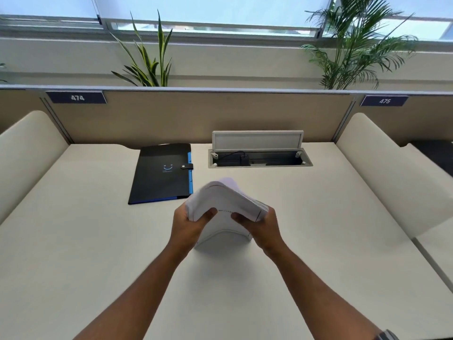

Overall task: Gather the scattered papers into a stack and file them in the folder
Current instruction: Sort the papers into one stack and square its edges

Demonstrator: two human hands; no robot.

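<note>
A stack of white papers (pixel 224 200) stands on its lower edge on the desk, bowed over at the top. My left hand (pixel 190 225) grips its left side and my right hand (pixel 262 227) grips its right side, thumbs on the near face. A black folder (pixel 160 175) with a blue edge and a snap strap lies shut on the desk, just behind and left of the papers.
The cream desk (pixel 318 241) has an open cable tray (pixel 259 159) with its lid raised at the back centre. Padded side dividers (pixel 392 173) flank the desk, and a beige partition (pixel 196 114) closes the back. Plants stand behind the partition.
</note>
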